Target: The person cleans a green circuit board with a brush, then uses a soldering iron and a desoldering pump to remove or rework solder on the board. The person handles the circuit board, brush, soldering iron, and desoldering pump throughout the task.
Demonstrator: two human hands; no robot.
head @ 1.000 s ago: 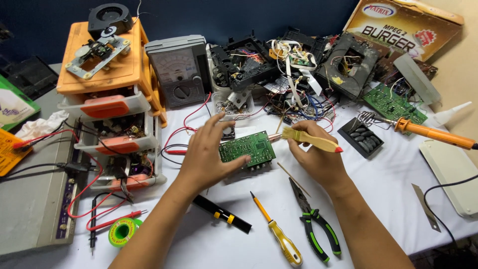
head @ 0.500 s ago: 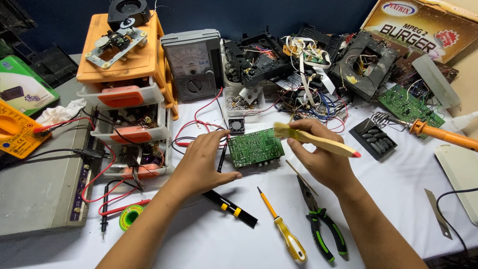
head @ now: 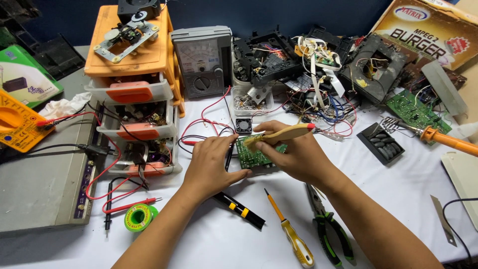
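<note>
While hands hide its edges, green circuit board (head: 252, 154), brush (head: 279, 135) bristles indistinct.

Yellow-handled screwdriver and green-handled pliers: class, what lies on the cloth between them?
Nothing: in the head view, bare white cloth separates the yellow-handled screwdriver and the green-handled pliers, though the right forearm overhangs the pliers.

The circuit board (head: 255, 152) lies on the table (head: 398, 199), between the left hand (head: 211, 164) and the right hand (head: 294, 154). Behind it stands the meter (head: 202, 60), with the drawer unit (head: 133, 94) to its left. In front lie a screwdriver (head: 291, 236) and, to its right, pliers (head: 331, 229). A soldering iron (head: 445, 139) rests far right.
</note>
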